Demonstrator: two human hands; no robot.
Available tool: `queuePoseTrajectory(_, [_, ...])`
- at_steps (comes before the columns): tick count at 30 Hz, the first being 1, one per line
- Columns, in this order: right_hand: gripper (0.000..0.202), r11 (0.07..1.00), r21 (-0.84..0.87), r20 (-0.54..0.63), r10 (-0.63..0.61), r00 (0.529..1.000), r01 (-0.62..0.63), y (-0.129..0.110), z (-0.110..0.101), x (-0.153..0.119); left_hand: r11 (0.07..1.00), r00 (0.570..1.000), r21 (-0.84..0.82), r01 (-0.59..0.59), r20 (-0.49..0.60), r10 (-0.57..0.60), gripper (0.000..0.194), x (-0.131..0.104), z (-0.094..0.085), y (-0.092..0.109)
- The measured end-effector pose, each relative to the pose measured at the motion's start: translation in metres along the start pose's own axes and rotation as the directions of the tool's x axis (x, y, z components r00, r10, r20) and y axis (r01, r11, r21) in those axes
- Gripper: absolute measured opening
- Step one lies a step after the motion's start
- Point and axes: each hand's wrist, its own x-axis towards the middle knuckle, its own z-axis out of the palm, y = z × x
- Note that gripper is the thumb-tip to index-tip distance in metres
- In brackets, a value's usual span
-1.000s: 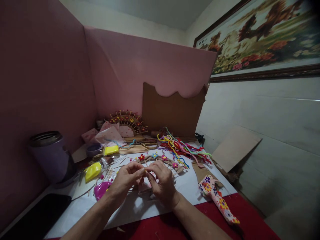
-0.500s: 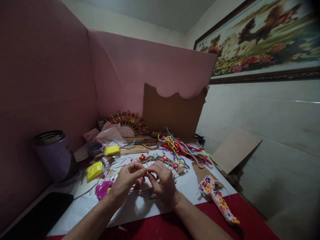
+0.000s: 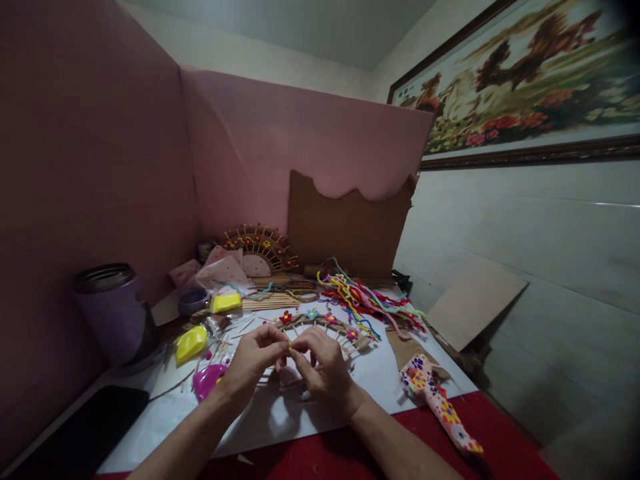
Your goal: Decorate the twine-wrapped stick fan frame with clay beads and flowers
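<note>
Against a pink panel (image 3: 300,147), above white paper (image 3: 250,433): with left hand (image 3: 256,357) and right hand (image 3: 323,365) each pinched at the fingertips, together on a tiny yellow piece (image 3: 291,347). Just beyond, partly hidden, to a flower-trimmed arch (image 3: 341,326); farther back, to multicolored pipe cleaners (image 3: 361,295).

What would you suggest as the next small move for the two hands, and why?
I would probably ease the left hand off, leaving the yellow bit with the right hand: both pinch it, so neither is free to steady the flowered arch.
</note>
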Motion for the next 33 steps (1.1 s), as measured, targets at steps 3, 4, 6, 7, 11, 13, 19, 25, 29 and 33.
queuePoseTrajectory(3, [0.007,1.000,-0.005,0.009,0.031,0.999,-0.031,-0.001,0.002,-0.001,0.999,1.000,0.029,-0.018,0.003,0.018,0.013,0.001,0.001,-0.002])
queuePoseTrajectory(4, [0.007,0.999,-0.009,0.006,0.041,0.999,-0.041,0.000,0.003,-0.001,0.999,1.000,0.043,-0.018,-0.001,0.018,0.013,0.000,0.002,-0.003])
queuePoseTrajectory(6, [0.008,0.998,-0.020,-0.011,0.060,0.998,-0.060,0.001,0.006,-0.002,0.997,1.000,0.069,-0.021,-0.016,0.022,0.013,-0.001,0.004,-0.003])
queuePoseTrajectory(7, [0.009,0.997,-0.024,-0.030,0.076,0.997,-0.077,0.002,0.006,-0.002,0.997,0.999,0.072,-0.030,-0.027,0.033,0.012,-0.001,0.005,-0.002])
queuePoseTrajectory(11, [0.010,0.967,0.041,-0.180,0.256,0.950,-0.252,0.004,0.003,0.000,0.990,0.989,-0.109,-0.094,-0.124,0.081,0.011,-0.002,0.002,0.009])
queuePoseTrajectory(13, [0.011,0.928,0.145,-0.209,0.367,0.907,-0.342,0.003,-0.001,0.002,0.970,0.979,-0.217,-0.109,-0.195,0.066,0.010,-0.002,-0.003,0.016])
queuePoseTrajectory(19, [0.018,0.818,0.381,-0.061,0.487,0.872,-0.430,0.002,0.000,0.002,0.975,0.991,-0.210,-0.069,-0.125,0.043,0.026,0.001,-0.003,0.017])
queuePoseTrajectory(25, [0.019,0.719,0.547,-0.108,0.569,0.815,-0.429,0.019,0.002,0.003,0.993,0.997,-0.107,-0.055,-0.068,0.047,0.029,-0.001,0.002,0.010])
queuePoseTrajectory(29, [0.020,0.764,0.498,-0.203,0.563,0.801,-0.410,0.024,-0.005,0.007,0.997,0.998,-0.058,-0.046,-0.033,0.044,0.025,-0.001,0.001,0.005])
queuePoseTrajectory(33, [0.028,0.764,0.472,-0.204,0.581,0.788,-0.441,0.024,-0.010,0.008,1.000,1.000,0.021,-0.012,-0.007,0.012,0.026,-0.005,0.004,0.004])
